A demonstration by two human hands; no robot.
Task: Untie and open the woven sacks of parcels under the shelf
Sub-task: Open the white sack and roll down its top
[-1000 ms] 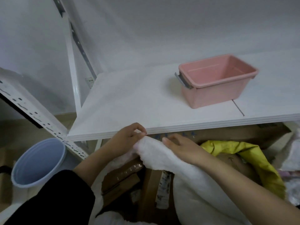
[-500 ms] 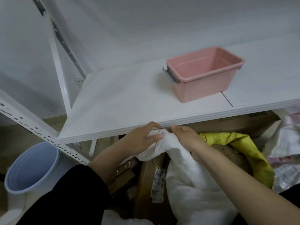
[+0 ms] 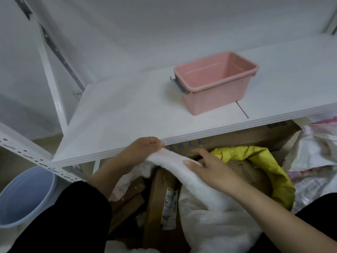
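- The white sack [image 3: 209, 212] sits on the floor just under the front edge of the shelf [image 3: 118, 115]. Its top is open, and I can see a brown box [image 3: 160, 198] with a label standing inside it.
- My left hand [image 3: 140, 152] pinches the rim of the white sack with curled fingers, right below the shelf edge.
- My right hand [image 3: 215, 172] holds the same rim a bit to the side, with the thumb on my side and the fingers over the far side.
- I think the step now is to pull the mouth wide. To do it well, I should move my hands apart slowly and fold the rim down and out, so it stays open by itself.
- I should keep my knuckles low, because the shelf edge is very near.
- A yellow bag [image 3: 269, 170] lies just beside the white sack, wrapped partly round another box.
- Another sack [image 3: 317, 148] sits farther right. I cannot tell if it is tied.
- A pink bin [image 3: 215, 84] stands on the shelf, and a blue bucket [image 3: 21, 196] is on the floor to my left.
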